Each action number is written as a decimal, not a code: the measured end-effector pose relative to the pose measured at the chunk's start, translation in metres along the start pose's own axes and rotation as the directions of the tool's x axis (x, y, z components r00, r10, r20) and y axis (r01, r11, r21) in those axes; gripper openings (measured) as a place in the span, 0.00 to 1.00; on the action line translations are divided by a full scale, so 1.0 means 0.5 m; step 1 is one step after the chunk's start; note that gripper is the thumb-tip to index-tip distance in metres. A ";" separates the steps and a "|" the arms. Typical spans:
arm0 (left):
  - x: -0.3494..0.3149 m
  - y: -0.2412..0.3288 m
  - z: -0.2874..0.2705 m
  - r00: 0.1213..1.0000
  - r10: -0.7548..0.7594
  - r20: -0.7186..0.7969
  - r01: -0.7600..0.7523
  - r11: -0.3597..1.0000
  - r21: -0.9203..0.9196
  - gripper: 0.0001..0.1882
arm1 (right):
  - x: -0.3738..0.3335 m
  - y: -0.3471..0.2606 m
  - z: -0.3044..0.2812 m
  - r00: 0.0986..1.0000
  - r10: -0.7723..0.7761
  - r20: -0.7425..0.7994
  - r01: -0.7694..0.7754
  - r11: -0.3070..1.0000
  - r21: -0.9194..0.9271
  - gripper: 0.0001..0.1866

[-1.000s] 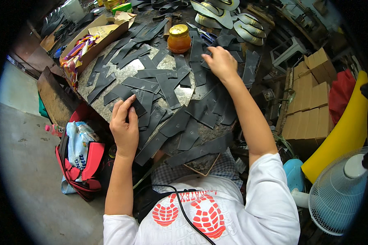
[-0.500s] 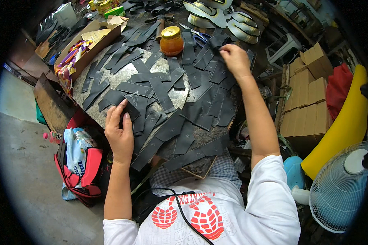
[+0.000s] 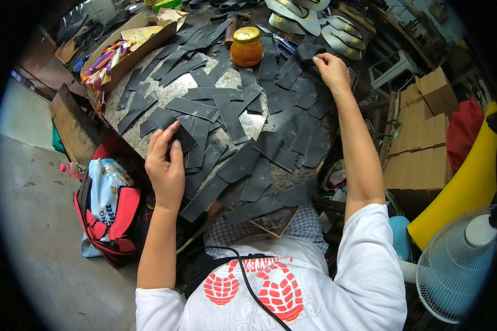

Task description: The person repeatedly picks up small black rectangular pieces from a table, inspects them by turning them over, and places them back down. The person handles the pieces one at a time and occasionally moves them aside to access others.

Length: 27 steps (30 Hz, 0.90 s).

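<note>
Many flat black strips, some with pale marks, overlap across the stone-topped work table (image 3: 128, 128). At the far right of the pile, my right hand (image 3: 332, 73) pinches a curled black strip (image 3: 308, 55) between thumb and fingers. My left hand (image 3: 166, 165) is at the near left with its fingers stretched and thumb apart. Its fingertips touch a black strip (image 3: 189, 138) that lies across others. Whether the left fingers grip it cannot be made out. Between the hands, a light-marked strip (image 3: 230, 117) lies on top of the pile.
A jar with a gold lid (image 3: 246, 47) stands behind the strips, near blue-handled scissors (image 3: 285, 47). An open cardboard box (image 3: 119, 70) with colourful wrappers sits at the far left. Pale curved pieces (image 3: 342, 36) are stacked at the back right. A fan (image 3: 457, 265) stands at the lower right.
The whole view has shifted, so the table appears slightly further right. Both hands keep nearly the same places over the strips, the right one still pinching the curled strip.
</note>
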<state>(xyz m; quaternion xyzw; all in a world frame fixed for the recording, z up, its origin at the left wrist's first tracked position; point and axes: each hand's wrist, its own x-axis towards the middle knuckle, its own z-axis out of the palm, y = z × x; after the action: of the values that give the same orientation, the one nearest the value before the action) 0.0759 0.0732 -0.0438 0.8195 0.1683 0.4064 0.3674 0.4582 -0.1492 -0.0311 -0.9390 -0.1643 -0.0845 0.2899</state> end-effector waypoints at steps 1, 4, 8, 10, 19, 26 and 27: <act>0.000 -0.001 0.000 1.000 -0.004 -0.004 0.004 1.000 -0.018 0.15 | -0.007 0.000 -0.003 1.000 -0.015 0.003 0.015 0.999 0.037 0.18; -0.001 -0.002 0.002 1.000 -0.009 -0.016 0.008 0.999 -0.044 0.15 | -0.028 0.008 -0.019 0.997 -0.069 -0.037 0.072 0.994 0.083 0.17; -0.001 -0.002 0.002 1.000 0.002 -0.022 -0.002 1.000 -0.010 0.15 | -0.065 0.026 -0.051 0.998 -0.057 -0.012 0.057 0.997 0.050 0.16; 0.000 -0.002 0.002 1.000 0.011 -0.027 -0.011 1.000 0.006 0.15 | -0.087 0.035 -0.065 0.999 -0.042 0.018 0.042 0.999 0.017 0.16; -0.001 -0.004 0.002 1.000 -0.007 -0.029 0.004 0.996 -0.091 0.15 | -0.189 0.102 -0.110 1.000 -0.009 0.008 0.008 0.988 0.154 0.16; -0.002 -0.004 0.003 0.999 0.005 -0.042 -0.009 0.995 -0.097 0.15 | -0.247 0.089 -0.120 0.999 -0.038 -0.012 0.040 0.989 0.144 0.13; -0.001 -0.005 0.004 0.999 0.002 -0.049 -0.008 0.994 -0.111 0.15 | -0.246 0.078 -0.117 0.994 -0.098 -0.040 0.102 0.986 0.128 0.14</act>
<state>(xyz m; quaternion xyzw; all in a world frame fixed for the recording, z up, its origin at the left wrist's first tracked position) 0.0773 0.0736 -0.0471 0.7880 0.1522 0.4359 0.4072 0.3539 -0.2448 -0.0349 -0.9071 -0.2116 -0.1038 0.3487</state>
